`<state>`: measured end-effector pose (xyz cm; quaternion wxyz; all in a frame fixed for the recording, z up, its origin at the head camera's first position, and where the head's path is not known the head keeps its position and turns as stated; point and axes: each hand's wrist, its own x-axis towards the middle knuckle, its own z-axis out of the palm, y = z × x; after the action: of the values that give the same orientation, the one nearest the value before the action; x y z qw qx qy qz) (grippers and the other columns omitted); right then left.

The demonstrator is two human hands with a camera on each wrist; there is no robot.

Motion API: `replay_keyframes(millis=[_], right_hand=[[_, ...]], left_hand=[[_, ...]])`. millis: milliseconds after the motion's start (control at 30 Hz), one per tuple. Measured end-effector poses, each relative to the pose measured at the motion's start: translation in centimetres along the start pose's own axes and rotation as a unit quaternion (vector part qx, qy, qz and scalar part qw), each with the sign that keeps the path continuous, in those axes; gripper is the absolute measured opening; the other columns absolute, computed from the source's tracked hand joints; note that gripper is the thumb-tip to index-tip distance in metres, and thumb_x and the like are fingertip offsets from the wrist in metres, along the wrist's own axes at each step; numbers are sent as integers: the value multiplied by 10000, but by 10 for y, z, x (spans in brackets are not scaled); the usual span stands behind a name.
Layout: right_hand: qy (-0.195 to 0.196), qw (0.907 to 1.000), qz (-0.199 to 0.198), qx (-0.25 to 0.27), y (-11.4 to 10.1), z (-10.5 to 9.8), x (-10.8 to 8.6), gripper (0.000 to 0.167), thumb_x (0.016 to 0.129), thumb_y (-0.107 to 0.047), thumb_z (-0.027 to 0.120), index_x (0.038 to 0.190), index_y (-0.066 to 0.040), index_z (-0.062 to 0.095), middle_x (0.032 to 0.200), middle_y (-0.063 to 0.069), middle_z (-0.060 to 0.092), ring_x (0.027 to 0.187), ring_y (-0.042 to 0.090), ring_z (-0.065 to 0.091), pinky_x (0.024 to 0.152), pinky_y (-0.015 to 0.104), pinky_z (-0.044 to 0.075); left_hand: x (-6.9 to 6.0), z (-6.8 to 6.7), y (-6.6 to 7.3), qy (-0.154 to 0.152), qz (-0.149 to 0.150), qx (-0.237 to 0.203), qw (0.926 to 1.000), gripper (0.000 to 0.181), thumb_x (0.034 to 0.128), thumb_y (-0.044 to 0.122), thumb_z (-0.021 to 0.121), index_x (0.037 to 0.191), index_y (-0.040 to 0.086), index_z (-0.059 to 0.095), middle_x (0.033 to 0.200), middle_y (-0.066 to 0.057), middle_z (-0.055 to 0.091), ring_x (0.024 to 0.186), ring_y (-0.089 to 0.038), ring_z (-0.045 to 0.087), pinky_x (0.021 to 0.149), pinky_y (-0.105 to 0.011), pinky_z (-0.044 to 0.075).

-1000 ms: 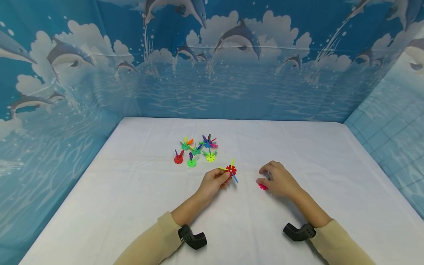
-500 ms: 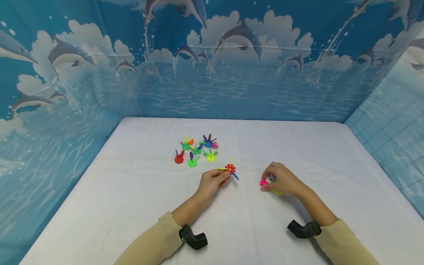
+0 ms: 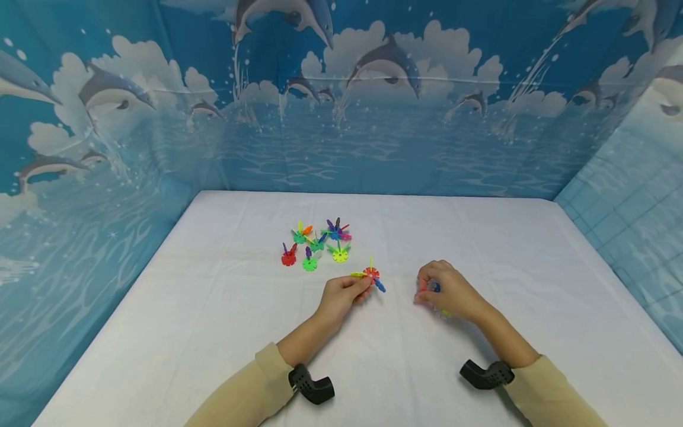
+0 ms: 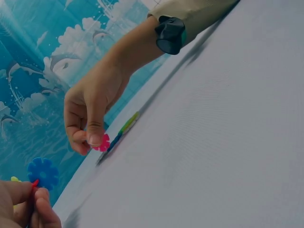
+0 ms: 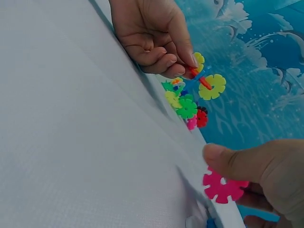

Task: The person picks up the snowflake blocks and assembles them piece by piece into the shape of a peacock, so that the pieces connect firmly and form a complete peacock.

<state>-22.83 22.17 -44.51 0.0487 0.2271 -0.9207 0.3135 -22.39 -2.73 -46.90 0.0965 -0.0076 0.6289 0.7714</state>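
My left hand (image 3: 344, 298) pinches a red snowflake disc (image 3: 372, 273) above the table. Yellow discs (image 5: 213, 87) and a blue disc (image 4: 42, 174) are slotted into its edge. To the right, my right hand (image 3: 450, 290) holds a pink snowflake disc (image 5: 221, 187) between thumb and fingers, just over the cloth. Beneath that hand lie loose discs, among them a blue one (image 3: 437, 287) and a yellow-green one (image 3: 445, 312); the hand partly hides them.
Farther back, left of centre, several joined disc clusters stand on the white cloth (image 3: 224, 332), including a red one (image 3: 289, 257), a yellow one (image 3: 340, 254) and a blue one (image 3: 336, 230). A dolphin-print curtain (image 3: 373, 148) closes off the back and sides.
My right hand shifted slightly right, then back left, and now has the pink disc pinched. The left hand keeps the red disc, which has turned a little.
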Motion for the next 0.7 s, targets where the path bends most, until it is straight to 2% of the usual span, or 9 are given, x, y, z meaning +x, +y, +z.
replay_keyframes(millis=[133,267,367,467,500,533,600,667,700], right_hand=[[292,9981,78,545,-6,5,-1,225,831,-86,779,836,-118,556,794,-40,608,695,125,524,610,280,453],[129,9905,-259,1347,-19,14,-1,210,844,-25,749,946,-18,566,724,1,637,549,91,521,495,235,454],[11,9830,-750,1679,-29,23,-3,229,847,4,736,1021,21,588,744,15,662,527,79,530,482,238,471],[408,9805,-1166,1527,-35,31,-4,216,820,27,752,999,-7,637,737,-18,658,530,50,531,478,223,472],[594,9798,-1226,1462,-36,33,-4,209,810,41,755,980,-22,652,733,-33,655,531,42,527,471,215,466],[789,9795,-1243,1377,-36,35,-4,192,805,44,758,951,-39,665,724,-46,651,529,33,522,464,209,459],[1136,9792,-1151,1221,-36,36,-4,169,800,46,761,906,-58,681,694,-76,628,522,26,507,456,211,450],[1278,9803,-989,1131,-36,36,-5,146,810,34,757,884,-68,684,668,-99,600,506,26,482,444,217,433],[1281,9819,-895,1071,-36,35,-5,129,822,18,752,876,-78,684,659,-110,586,502,25,468,445,219,426]], left_hand=[[0,0,-1,-26,-118,-44,9999,247,918,97,690,1017,-129,678,816,-77,713,668,-55,613,641,-176,526],[-2,1,-1,-133,-518,-507,9973,196,921,93,683,993,-89,696,789,-38,700,652,-48,598,628,-159,515],[-5,3,0,-376,-990,-1309,9857,119,946,67,639,906,-25,704,771,-31,686,629,-32,585,596,-136,496],[-9,7,2,-626,-1439,-1961,9680,168,969,42,591,832,25,686,759,-36,677,611,-20,585,578,-118,483],[-10,8,3,-686,-1528,-2022,9649,180,976,43,581,829,30,684,763,-37,679,617,-17,593,580,-115,485],[-11,9,4,-731,-1606,-1997,9638,187,980,50,575,830,29,686,757,-37,678,615,-18,599,574,-113,483],[-14,10,5,-765,-1731,-1640,9681,189,980,87,590,836,19,692,740,-29,676,604,-21,602,564,-114,482],[-16,12,8,-748,-1651,-834,9799,209,958,154,639,810,17,695,699,-13,658,571,-25,576,530,-121,465],[-18,12,9,-787,-1415,-292,9864,234,944,190,663,792,14,693,670,-3,638,560,-33,557,524,-129,448]])
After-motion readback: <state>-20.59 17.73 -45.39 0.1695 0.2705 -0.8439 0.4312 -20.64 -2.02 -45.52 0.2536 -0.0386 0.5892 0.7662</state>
